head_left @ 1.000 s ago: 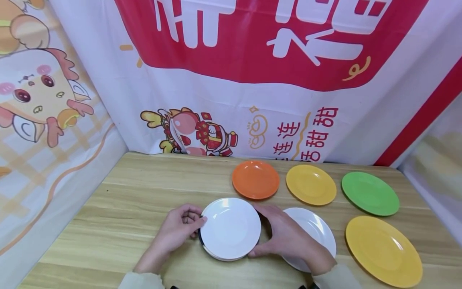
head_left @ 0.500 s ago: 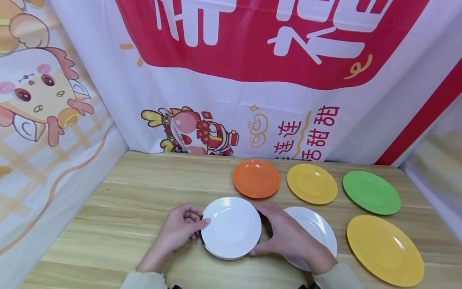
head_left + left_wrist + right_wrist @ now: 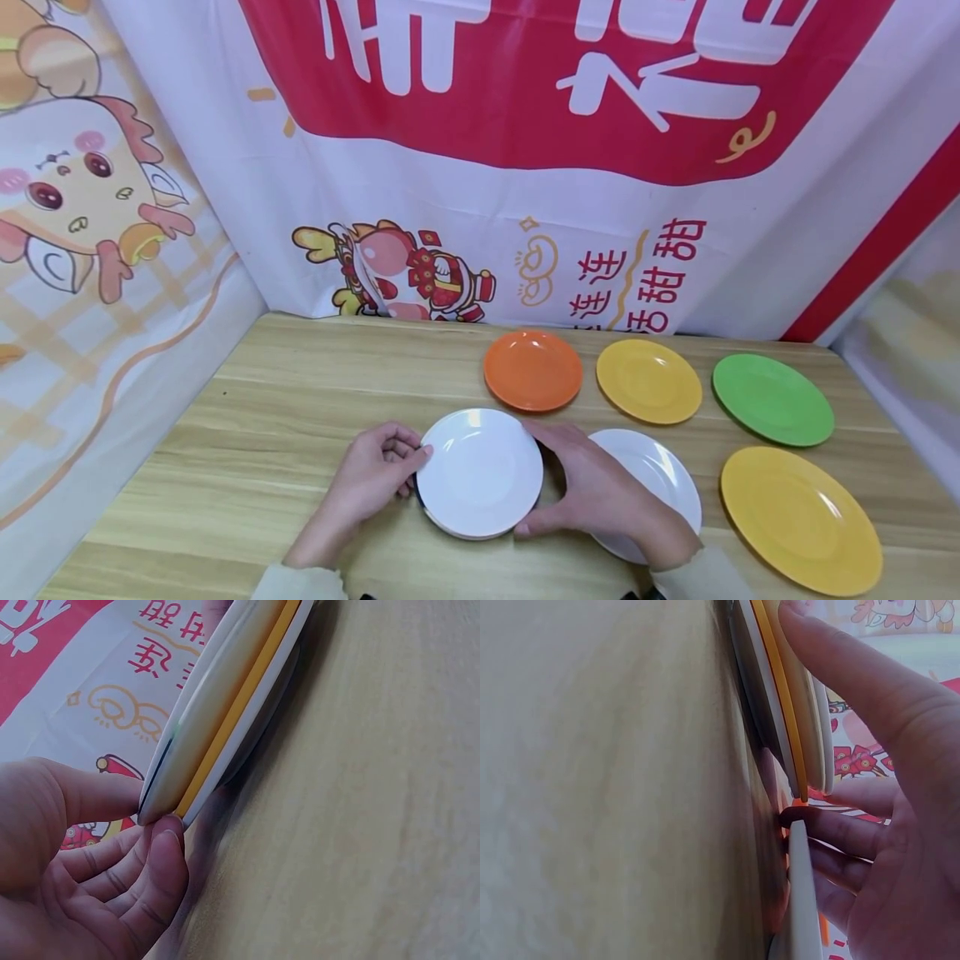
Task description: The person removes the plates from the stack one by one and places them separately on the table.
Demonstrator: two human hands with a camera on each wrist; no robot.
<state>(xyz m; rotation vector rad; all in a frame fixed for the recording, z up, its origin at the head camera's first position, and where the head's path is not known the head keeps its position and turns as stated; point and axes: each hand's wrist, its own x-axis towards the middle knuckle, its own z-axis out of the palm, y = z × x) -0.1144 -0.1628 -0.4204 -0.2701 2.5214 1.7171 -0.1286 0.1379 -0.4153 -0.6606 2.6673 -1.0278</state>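
Observation:
A stack of plates sits on the wooden table in the head view, with a white plate on top. Edge-on in the left wrist view, a yellow plate shows between white ones. My left hand pinches the stack's left rim, thumb at the top plate's edge and a fingertip against the lower rims. On the opposite side, my right hand spans the right edge, thumb toward the front and fingers toward the back. Its forearm partly covers another white plate.
Behind the stack, an orange plate, a yellow plate and a green plate lie in a row. A larger yellow plate lies at the right. A printed cloth hangs along the table's back edge.
My left thumb has shifted slightly, from over the top plate back to its rim. The stack and my right hand have hardly moved.

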